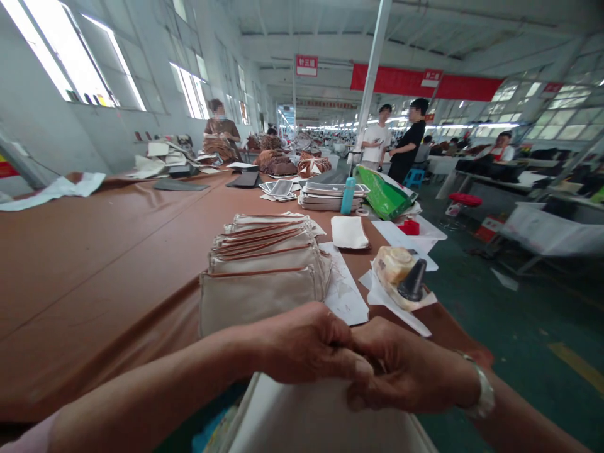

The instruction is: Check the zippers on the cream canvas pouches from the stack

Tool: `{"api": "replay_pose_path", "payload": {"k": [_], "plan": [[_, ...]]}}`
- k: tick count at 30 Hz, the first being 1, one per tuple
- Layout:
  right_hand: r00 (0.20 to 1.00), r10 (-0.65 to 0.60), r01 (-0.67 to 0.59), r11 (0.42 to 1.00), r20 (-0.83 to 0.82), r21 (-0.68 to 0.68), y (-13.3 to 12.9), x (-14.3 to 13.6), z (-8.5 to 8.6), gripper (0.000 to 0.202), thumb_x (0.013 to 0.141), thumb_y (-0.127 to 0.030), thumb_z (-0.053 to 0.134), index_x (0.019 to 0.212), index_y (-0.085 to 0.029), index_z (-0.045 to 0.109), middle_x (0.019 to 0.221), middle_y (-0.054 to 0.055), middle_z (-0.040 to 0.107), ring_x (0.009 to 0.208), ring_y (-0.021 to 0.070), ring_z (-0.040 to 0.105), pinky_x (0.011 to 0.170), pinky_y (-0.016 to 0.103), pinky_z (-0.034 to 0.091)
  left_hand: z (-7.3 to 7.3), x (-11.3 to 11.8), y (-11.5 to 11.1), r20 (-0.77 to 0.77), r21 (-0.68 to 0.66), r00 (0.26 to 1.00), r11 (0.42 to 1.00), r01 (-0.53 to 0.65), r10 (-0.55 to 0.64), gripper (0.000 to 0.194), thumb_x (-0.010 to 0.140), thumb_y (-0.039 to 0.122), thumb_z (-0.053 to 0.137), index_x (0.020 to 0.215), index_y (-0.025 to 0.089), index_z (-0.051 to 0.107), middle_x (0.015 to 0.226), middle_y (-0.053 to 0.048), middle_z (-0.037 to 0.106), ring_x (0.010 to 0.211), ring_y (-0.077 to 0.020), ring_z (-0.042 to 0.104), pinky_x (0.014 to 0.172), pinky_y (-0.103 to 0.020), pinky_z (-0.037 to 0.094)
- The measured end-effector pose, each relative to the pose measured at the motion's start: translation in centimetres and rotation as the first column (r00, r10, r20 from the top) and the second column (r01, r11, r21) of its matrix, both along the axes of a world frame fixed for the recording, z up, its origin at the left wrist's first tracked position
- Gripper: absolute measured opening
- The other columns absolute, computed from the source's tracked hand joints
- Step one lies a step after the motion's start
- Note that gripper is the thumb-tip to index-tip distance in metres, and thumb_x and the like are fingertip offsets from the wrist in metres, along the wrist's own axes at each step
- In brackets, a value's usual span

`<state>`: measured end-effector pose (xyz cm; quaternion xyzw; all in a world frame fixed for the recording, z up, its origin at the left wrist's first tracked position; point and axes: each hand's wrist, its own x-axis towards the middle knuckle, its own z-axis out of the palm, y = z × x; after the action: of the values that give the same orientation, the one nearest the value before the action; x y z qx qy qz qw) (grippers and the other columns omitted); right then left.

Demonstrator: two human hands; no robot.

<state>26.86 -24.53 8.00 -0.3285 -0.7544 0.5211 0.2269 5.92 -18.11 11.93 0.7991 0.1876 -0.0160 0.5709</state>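
Note:
Close to my body, a pale off-white panel [302, 418], perhaps a lining piece, lies below both hands. My left hand [309, 346] is closed, its thumb and fingers pinched at the panel's top edge. Against it, my right hand [406, 365] is closed too, fingers curled at the same edge, with a white band on the wrist. The fingertips overlap, so the exact spot they pinch is hidden. Just beyond my left hand lies a row of overlapping beige pouch-like pieces [257, 296] with brown top edges.
Brown sheeting covers the table [104, 251]. To the right sit a yellowish block [394, 263], a dark cone [413, 281] and white paper sheets [342, 283]. Farther back are a turquoise bottle [348, 196], stacked panels [321, 196] and a green bag [384, 195]. Several people stand or sit beyond.

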Motion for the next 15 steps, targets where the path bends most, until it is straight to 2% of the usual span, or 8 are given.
{"api": "replay_pose_path", "payload": {"k": [2, 4, 6, 8, 10, 12, 15], "plan": [[1.000, -0.021, 0.020, 0.999, 0.008, 0.041, -0.4, -0.5, 0.1, 0.031, 0.085, -0.044, 0.067, 0.075, -0.014, 0.065, 0.070, -0.002, 0.049, 0.066, 0.0124, 0.045, 0.062, 0.023, 0.038, -0.1, -1.3, 1.7, -0.085, 0.013, 0.996, 0.999, 0.038, -0.037, 0.047, 0.088, 0.056, 0.054, 0.069, 0.014, 0.060, 0.063, 0.002, 0.043, 0.061, -0.0113, 0.039, 0.051, -0.021, 0.030], [0.997, -0.069, 0.071, 0.995, -0.026, 0.064, -0.7, 0.3, -0.2, 0.032, 0.088, -0.043, 0.064, 0.075, -0.014, 0.066, 0.070, 0.000, 0.051, 0.067, 0.0139, 0.048, 0.062, 0.025, 0.041, -1.2, -3.8, 3.8, -0.137, -0.002, 0.990, 0.999, 0.037, -0.036, 0.053, 0.086, 0.062, 0.052, 0.068, 0.014, 0.061, 0.061, 0.002, 0.044, 0.059, -0.0112, 0.038, 0.051, -0.021, 0.030], [0.991, -0.114, 0.118, 0.991, -0.064, 0.065, -0.8, 1.8, -0.8, 0.032, 0.088, -0.044, 0.063, 0.079, -0.014, 0.069, 0.073, 0.003, 0.054, 0.071, 0.0164, 0.052, 0.064, 0.027, 0.044, -2.8, -6.4, 5.2, -0.166, -0.154, 0.986, 0.987, -0.045, 0.019, 0.048, 0.076, 0.062, 0.066, 0.074, 0.014, 0.065, 0.063, 0.002, 0.051, 0.059, -0.0119, 0.042, 0.051, -0.021, 0.033], [0.989, -0.135, 0.137, 0.990, -0.058, 0.034, -0.5, 2.9, -1.9, 0.032, 0.088, -0.044, 0.063, 0.082, -0.014, 0.070, 0.075, 0.004, 0.057, 0.074, 0.0182, 0.054, 0.066, 0.028, 0.046, -3.9, -8.0, 5.3, -0.158, -0.277, 0.984, 0.952, -0.130, 0.088, 0.046, 0.067, 0.056, 0.078, 0.084, 0.014, 0.068, 0.069, 0.001, 0.057, 0.061, -0.0126, 0.047, 0.055, -0.021, 0.037], [0.989, -0.150, 0.150, 0.988, -0.005, -0.020, -0.2, 3.1, -3.0, 0.031, 0.087, -0.044, 0.064, 0.082, -0.014, 0.070, 0.076, 0.003, 0.058, 0.075, 0.0186, 0.056, 0.067, 0.029, 0.048, -4.0, -8.0, 4.3, -0.095, -0.288, 0.985, 0.943, -0.164, 0.143, 0.044, 0.063, 0.050, 0.083, 0.087, 0.014, 0.070, 0.075, -0.001, 0.062, 0.067, -0.0139, 0.051, 0.061, -0.022, 0.040], [0.987, -0.157, 0.160, 0.985, 0.043, -0.064, 0.0, 2.6, -3.3, 0.029, 0.083, -0.043, 0.069, 0.085, -0.015, 0.070, 0.081, 0.003, 0.061, 0.079, 0.0189, 0.057, 0.071, 0.028, 0.048, -3.2, -6.7, 2.6, -0.026, -0.215, 0.989, 0.965, -0.148, 0.146, 0.041, 0.063, 0.047, 0.084, 0.087, 0.015, 0.071, 0.081, -0.002, 0.064, 0.073, -0.0149, 0.053, 0.065, -0.022, 0.042], [0.990, -0.138, 0.136, 0.987, -0.023, -0.089, -0.4, 0.5, -2.3, 0.036, 0.081, -0.042, 0.072, 0.105, -0.016, 0.066, 0.095, 0.005, 0.062, 0.089, 0.0204, 0.057, 0.079, 0.030, 0.048, -1.4, -4.2, 0.4, -0.023, -0.136, 0.996, 0.987, -0.088, 0.086, 0.040, 0.064, 0.046, 0.083, 0.086, 0.016, 0.070, 0.078, 0.001, 0.060, 0.070, -0.0127, 0.049, 0.058, -0.019, 0.038]]}}
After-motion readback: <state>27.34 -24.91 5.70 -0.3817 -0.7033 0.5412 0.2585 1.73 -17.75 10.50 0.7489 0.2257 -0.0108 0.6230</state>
